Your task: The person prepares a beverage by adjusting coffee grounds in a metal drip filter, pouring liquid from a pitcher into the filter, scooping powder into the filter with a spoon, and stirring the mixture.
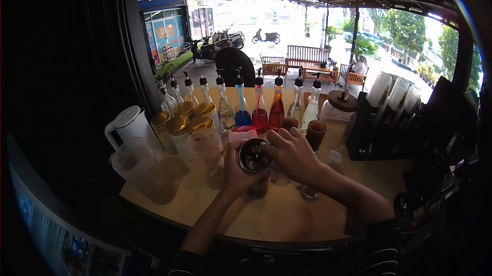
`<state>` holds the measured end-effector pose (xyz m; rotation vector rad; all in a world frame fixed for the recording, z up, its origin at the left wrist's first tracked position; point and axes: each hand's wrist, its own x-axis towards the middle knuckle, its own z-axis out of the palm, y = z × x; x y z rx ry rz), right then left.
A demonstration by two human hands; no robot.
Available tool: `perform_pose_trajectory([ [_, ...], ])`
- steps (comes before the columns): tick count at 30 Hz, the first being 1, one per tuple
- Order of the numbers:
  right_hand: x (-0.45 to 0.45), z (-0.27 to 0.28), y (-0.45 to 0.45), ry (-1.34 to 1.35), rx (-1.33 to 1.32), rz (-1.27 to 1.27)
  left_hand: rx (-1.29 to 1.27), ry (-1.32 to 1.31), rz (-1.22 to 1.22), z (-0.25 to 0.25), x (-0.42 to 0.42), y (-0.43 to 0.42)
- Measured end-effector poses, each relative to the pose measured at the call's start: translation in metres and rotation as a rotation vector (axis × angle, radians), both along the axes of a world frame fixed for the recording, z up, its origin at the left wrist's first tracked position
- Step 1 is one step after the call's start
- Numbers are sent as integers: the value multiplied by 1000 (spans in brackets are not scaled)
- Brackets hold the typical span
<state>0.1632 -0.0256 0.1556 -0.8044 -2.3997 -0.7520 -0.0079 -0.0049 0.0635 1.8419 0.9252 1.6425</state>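
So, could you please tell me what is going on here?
The person's left grip holds an open cup, and the right grip is at its rim. The cup's contents are too dim to make out. Beyond it, a row of bottles stands on the table, with gold-lidded jars to the left.

Outside, a scooter (266,37) stands at twelve o'clock, a wooden bench (309,52) at one; indoors, a white jug (134,127) at nine.
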Motion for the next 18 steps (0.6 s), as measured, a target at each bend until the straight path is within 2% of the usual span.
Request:
perform_pose_trajectory([
  [4,-2,-12,1,65,-95,46,18,10,64,-3,1,0],
  [6,0,-10,-2,47,-88,-27,32,1,47,-3,0,1],
  [8,2,-6,-3,44,-123,-77,202,266,104,1,-5,2],
  [10,4,-4,-2,43,-148,69,202,283,83,6,-10,2],
  [12,6,2,-2,-18,-102,11,201,302,59,9,-15,4],
  [14,7,2,-3,-79,-60,-51,77,330,-56,9,-18,4],
  [16,7,2,-1,-96,-41,59,98,359,-54,7,-20,4],
  [18,6,4,0,-102,-29,57,118,391,-50,9,-21,4],
])
